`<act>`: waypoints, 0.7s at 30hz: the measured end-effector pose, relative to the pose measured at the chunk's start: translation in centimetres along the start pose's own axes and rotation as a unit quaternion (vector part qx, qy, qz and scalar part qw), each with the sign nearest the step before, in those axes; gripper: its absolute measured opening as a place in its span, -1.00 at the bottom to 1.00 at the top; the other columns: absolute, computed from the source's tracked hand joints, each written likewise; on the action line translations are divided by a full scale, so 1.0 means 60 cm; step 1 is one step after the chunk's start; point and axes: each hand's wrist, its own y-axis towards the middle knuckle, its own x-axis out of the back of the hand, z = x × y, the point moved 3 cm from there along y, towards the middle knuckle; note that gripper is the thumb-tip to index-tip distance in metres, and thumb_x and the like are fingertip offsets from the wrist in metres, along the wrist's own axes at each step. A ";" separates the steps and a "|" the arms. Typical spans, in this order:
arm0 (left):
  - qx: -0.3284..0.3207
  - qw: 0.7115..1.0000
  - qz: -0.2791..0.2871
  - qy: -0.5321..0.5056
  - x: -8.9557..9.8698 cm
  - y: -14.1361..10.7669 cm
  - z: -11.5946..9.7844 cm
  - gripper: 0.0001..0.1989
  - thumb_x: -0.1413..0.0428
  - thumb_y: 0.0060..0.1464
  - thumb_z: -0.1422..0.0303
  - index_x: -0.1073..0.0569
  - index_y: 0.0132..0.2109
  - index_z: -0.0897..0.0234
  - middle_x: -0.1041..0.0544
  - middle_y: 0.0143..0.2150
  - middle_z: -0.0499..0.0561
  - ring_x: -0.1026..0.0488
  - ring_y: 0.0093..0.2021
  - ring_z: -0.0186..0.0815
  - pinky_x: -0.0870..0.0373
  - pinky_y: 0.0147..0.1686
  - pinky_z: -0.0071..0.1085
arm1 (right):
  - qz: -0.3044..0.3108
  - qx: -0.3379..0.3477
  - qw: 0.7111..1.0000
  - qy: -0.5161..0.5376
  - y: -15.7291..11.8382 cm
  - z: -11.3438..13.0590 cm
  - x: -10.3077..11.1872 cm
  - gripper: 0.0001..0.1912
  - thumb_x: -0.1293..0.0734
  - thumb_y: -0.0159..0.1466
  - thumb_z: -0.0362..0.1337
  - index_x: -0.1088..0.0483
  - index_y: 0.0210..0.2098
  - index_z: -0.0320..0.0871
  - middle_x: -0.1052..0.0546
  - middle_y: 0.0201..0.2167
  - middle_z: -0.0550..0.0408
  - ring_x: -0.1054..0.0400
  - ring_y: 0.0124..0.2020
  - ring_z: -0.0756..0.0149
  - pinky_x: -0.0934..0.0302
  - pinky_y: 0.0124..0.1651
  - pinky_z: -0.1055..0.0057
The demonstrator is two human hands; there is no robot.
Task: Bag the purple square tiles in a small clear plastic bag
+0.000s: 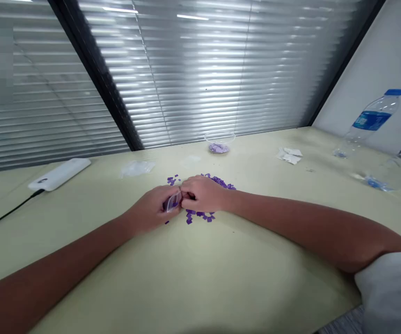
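The left hand (148, 209) and the right hand (200, 194) are held together above the table (256, 264), with their fingers in contact. A small clear plastic piece (172, 202) is clasped in the left hand, its form partly hidden by the fingers; whether it is also gripped by the right hand cannot be determined. Small purple pieces (198, 215) are scattered on the table around and beneath both hands. A clear plastic cup (219, 138) containing purple material is positioned farther forward, well apart from the hands. A crumpled clear plastic bag (138, 168), white paper scraps (290, 156), a white power bank (59, 174) with a black cable (9, 213), and two water bottles (371, 123) were also recorded on the table.
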 end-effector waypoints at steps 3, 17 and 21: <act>0.003 1.000 0.000 0.002 -0.001 -0.001 0.002 -0.83 -0.03 0.26 0.23 -0.38 -0.25 0.21 -0.52 -0.27 -0.04 -0.39 -0.26 -0.24 -0.26 -0.22 -0.35 | 0.002 0.001 1.000 -0.004 0.000 0.000 0.000 -0.76 -0.28 0.31 -0.26 -0.25 -0.49 -0.13 -0.44 -0.46 0.15 -0.24 -0.37 0.35 -0.14 -0.21 0.35; 0.006 1.000 0.005 0.011 -0.002 -0.001 0.006 -0.81 -0.03 0.26 0.20 -0.41 -0.22 0.21 -0.55 -0.25 -0.03 -0.40 -0.26 -0.24 -0.29 -0.22 -0.36 | 0.003 0.002 1.000 0.002 0.000 0.003 0.003 -0.74 -0.28 0.30 -0.25 -0.22 -0.50 -0.13 -0.43 -0.48 0.16 -0.22 -0.41 0.37 -0.16 -0.19 0.35; 0.008 1.000 0.005 0.006 -0.003 -0.002 0.008 -0.81 -0.03 0.26 0.19 -0.42 -0.19 0.20 -0.57 -0.21 -0.02 -0.41 -0.24 -0.24 -0.31 -0.20 -0.36 | 0.003 -0.005 1.000 0.001 0.001 0.003 0.003 -0.73 -0.29 0.30 -0.24 -0.22 -0.50 -0.13 -0.42 -0.48 0.16 -0.23 -0.41 0.37 -0.18 -0.17 0.33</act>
